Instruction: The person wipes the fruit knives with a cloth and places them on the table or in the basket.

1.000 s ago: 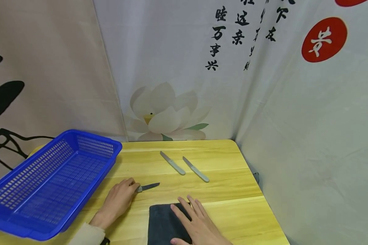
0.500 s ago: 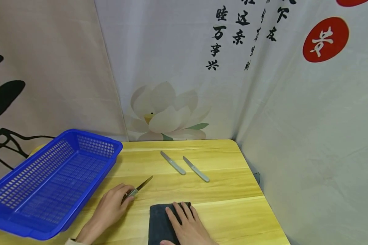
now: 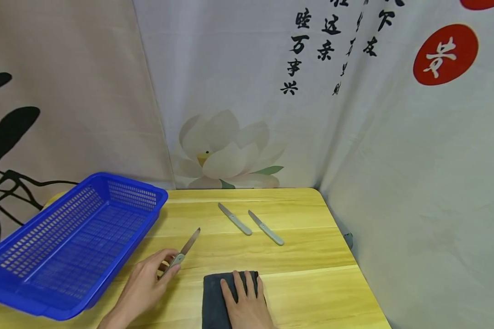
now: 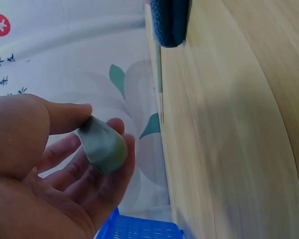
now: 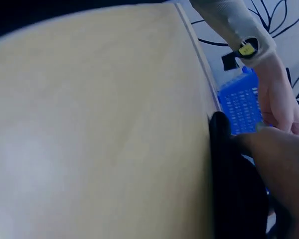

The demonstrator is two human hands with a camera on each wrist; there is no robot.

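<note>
My left hand (image 3: 145,282) holds a small knife (image 3: 190,242) by its pale grey-green handle, pinched between thumb and fingers. The blade points up and away from me, above the table. In the left wrist view the butt of the knife handle (image 4: 107,149) faces the camera. My right hand (image 3: 249,307) lies with fingers spread on a folded dark blue-grey cloth (image 3: 214,299) at the table's front. Two similar knives, a left one (image 3: 235,219) and a right one (image 3: 266,228), lie side by side farther back, blades pointing away and to the left.
A blue perforated plastic basket (image 3: 76,274) stands along the left side of the yellow wood-grain table (image 3: 317,283). Beyond the back edge hangs a pale curtain (image 3: 238,68) printed with a flower and black characters. Another curtain runs down the right side.
My left hand has lifted the knife from the table and turned its blade from pointing right to pointing away. My right hand has shifted slightly left and settled on the cloth.
</note>
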